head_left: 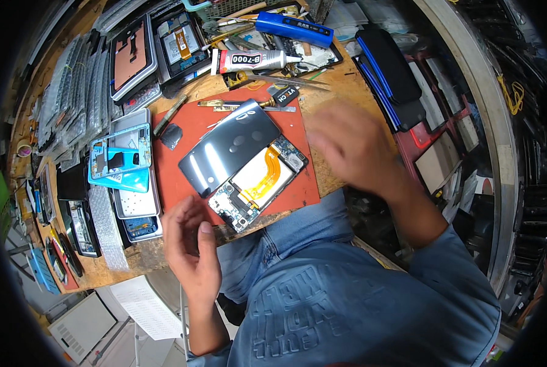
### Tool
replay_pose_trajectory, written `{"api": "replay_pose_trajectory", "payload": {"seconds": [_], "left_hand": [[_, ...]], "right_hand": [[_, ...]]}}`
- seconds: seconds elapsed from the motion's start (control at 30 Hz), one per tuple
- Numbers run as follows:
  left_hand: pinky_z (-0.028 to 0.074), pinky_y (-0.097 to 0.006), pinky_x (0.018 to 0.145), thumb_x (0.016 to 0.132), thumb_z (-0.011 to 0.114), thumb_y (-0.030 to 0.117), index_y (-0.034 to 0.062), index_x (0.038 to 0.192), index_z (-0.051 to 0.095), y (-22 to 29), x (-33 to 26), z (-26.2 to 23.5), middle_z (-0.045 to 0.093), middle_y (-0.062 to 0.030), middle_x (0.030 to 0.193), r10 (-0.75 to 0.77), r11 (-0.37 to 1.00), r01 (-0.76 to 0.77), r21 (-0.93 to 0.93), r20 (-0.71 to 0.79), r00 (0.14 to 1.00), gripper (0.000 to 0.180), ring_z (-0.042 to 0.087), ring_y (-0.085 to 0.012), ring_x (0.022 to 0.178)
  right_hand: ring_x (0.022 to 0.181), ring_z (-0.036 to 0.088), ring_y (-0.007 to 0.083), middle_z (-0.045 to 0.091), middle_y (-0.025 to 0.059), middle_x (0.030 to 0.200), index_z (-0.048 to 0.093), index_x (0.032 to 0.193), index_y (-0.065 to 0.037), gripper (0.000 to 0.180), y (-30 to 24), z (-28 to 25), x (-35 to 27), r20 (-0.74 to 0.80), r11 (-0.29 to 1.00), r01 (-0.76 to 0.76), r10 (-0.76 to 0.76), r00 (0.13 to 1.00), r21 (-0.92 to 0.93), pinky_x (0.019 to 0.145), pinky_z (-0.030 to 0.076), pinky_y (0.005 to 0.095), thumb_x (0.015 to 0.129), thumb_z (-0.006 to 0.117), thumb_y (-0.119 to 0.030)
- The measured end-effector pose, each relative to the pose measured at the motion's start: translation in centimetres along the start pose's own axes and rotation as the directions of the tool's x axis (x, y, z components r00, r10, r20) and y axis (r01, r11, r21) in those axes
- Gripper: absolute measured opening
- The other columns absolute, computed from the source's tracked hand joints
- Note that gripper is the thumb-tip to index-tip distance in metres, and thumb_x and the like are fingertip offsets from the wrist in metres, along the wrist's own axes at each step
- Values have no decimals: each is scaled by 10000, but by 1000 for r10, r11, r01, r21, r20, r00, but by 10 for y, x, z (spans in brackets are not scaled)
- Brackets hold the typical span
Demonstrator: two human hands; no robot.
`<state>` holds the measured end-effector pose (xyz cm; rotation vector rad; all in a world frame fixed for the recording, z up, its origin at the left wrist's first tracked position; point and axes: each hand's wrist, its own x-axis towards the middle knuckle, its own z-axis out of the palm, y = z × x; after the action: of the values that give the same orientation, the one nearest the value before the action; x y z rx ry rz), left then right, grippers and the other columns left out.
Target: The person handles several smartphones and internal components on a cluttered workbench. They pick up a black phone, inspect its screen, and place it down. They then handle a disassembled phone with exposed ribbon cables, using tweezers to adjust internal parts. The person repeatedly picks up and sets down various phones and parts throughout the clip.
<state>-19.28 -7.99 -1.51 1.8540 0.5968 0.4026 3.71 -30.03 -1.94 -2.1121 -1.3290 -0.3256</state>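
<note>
An opened smartphone [227, 205] lies at a slant on a red mat [304, 191], its circuit board and battery bare. An orange-yellow ribbon cable [270, 174] runs across the battery. Along its far left side rests a glossy dark phone panel [215, 150], touching or slightly overlapping the phone. My left hand [191, 244] hovers by the phone's near left corner, fingers loosely curved, thumb apart, holding nothing visible. Off the mat's right edge is my right hand [353, 147], raised over the wooden bench. Motion smears its fingers, so whether it holds anything cannot be made out.
Behind the mat lie a white glue tube [249, 61], a blue cylindrical tool [295, 29], and tweezers [298, 81]. Disassembled phones and a light-blue phone frame [120, 153] crowd the left, near stacked bubble-wrap sleeves [77, 92]. Dark panels [395, 76] stand at right.
</note>
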Motion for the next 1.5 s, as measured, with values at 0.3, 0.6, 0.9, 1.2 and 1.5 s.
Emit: {"api": "replay_pose_trajectory", "payload": {"seconds": [0.3, 0.6, 0.9, 1.2, 1.5], "left_hand": [[409, -500, 1100, 822, 810, 161, 106, 1401, 642, 15, 73, -4, 536, -216, 1421, 297, 670, -483, 564, 393, 870, 605, 515, -408, 1274], [468, -481, 1037, 775, 828, 177, 71, 1348, 674, 12, 76, -11, 596, -188, 1329, 324, 578, -533, 618, 427, 845, 603, 579, -392, 1197], [456, -472, 1058, 776, 832, 125, 72, 1402, 618, 17, 72, -9, 568, -191, 1367, 282, 671, -457, 584, 369, 886, 663, 558, -388, 1234], [442, -482, 1061, 759, 840, 98, 77, 1410, 615, 15, 70, -5, 556, -184, 1372, 354, 617, -500, 608, 352, 866, 689, 538, -388, 1231], [442, -498, 1052, 752, 850, 109, 75, 1400, 616, 19, 66, -6, 558, -186, 1346, 343, 613, -497, 615, 359, 868, 689, 539, -395, 1218]], "right_hand": [[932, 681, 326, 668, 145, 961, 727, 1058, -10, 197, 53, 13, 48, 134, 950, -44, 90, 987, -309, 809, 559, 428, 874, 731, -80], [823, 680, 80, 683, 49, 945, 658, 1157, 25, 170, 17, -2, 11, 350, 324, -558, 518, 781, 764, 725, 584, 252, 993, 669, -19], [764, 698, 100, 712, 63, 860, 667, 1082, 38, 143, 37, 35, 68, 432, 472, -552, 345, 833, 687, 706, 581, 257, 1001, 683, -79], [718, 693, 103, 717, 71, 859, 666, 1074, 29, 182, 59, 54, 115, 332, 785, -361, 210, 920, 504, 671, 572, 261, 1005, 694, -137], [747, 711, 135, 717, 77, 899, 675, 1051, 32, 217, 45, 62, 132, 483, 518, -514, 206, 851, 684, 682, 593, 267, 1009, 707, -179]]}}
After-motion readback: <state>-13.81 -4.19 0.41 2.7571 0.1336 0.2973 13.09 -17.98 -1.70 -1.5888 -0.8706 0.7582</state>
